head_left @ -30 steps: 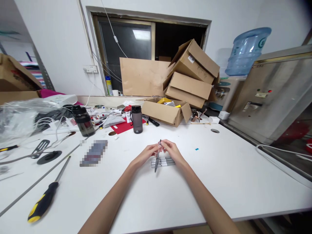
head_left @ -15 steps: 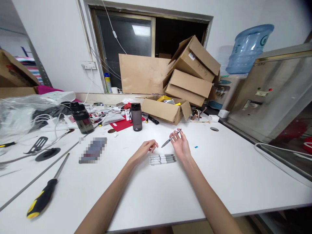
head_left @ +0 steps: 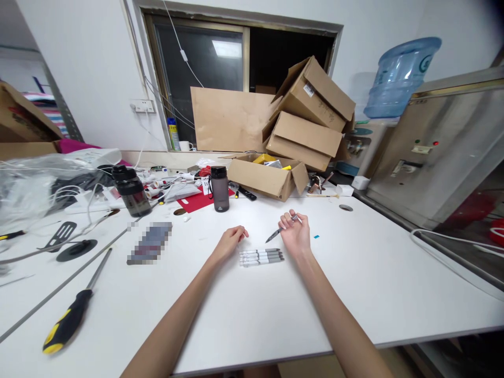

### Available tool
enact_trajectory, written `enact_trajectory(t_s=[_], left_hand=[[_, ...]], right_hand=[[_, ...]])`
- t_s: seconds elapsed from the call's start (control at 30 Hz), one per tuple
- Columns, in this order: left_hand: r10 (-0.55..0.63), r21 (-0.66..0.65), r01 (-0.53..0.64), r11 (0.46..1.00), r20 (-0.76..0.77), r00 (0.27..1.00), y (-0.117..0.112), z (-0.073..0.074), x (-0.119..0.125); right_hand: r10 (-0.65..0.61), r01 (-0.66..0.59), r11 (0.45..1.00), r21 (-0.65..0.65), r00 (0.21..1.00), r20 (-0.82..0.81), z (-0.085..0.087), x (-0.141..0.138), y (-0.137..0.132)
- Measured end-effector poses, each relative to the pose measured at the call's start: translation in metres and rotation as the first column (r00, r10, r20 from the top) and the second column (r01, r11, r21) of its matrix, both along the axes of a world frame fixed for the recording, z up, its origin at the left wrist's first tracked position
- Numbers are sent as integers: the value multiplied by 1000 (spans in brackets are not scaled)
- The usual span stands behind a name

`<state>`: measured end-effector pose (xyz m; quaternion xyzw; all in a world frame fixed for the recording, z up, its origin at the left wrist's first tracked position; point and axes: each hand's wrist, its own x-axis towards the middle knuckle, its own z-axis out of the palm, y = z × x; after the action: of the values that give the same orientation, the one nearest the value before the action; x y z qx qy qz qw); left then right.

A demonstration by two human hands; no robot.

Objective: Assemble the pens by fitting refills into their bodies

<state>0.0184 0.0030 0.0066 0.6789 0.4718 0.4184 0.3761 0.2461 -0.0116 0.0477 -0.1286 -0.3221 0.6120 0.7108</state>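
My right hand [head_left: 294, 233] is palm up above the white table [head_left: 275, 315], fingers curled around a grey pen [head_left: 275, 234] whose tip points left and down. My left hand [head_left: 230, 240] rests on the table with its fingers curled under; I cannot make out whether anything is in them. Between and just below the hands lies a neat row of several grey-and-white pens [head_left: 261, 256], side by side.
A yellow-and-black screwdriver [head_left: 71, 317] and a long metal rod [head_left: 59, 291] lie at the left. Two dark bottles [head_left: 219, 188] [head_left: 131, 191], cables, a plastic bag and cardboard boxes [head_left: 307, 121] crowd the back. A metal cabinet [head_left: 444, 152] and a water jug [head_left: 397, 79] stand at right.
The hands came apart from a shared grip on the pen. My right hand carried the pen to the right and closed its fingers over it; my left hand settled on the table.
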Motion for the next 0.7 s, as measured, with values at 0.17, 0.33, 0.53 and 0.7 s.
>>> enact_trajectory(t_s=[0.17, 0.33, 0.53, 0.7], left_hand=[[0, 11, 0, 1000, -30, 1000, -1, 1, 0], [5, 11, -4, 1000, -46, 999, 0, -1, -1], [1, 11, 0, 1000, -70, 998, -2, 0, -1], [2, 10, -1, 1000, -90, 996, -5, 4, 1]], right_hand=[[31, -32, 999, -15, 996, -86, 0, 0, 0], [73, -72, 997, 10, 982, -175, 1, 1, -1], [47, -49, 999, -8, 983, -178, 1, 2, 0], [76, -79, 997, -7, 973, -216, 1, 2, 0]])
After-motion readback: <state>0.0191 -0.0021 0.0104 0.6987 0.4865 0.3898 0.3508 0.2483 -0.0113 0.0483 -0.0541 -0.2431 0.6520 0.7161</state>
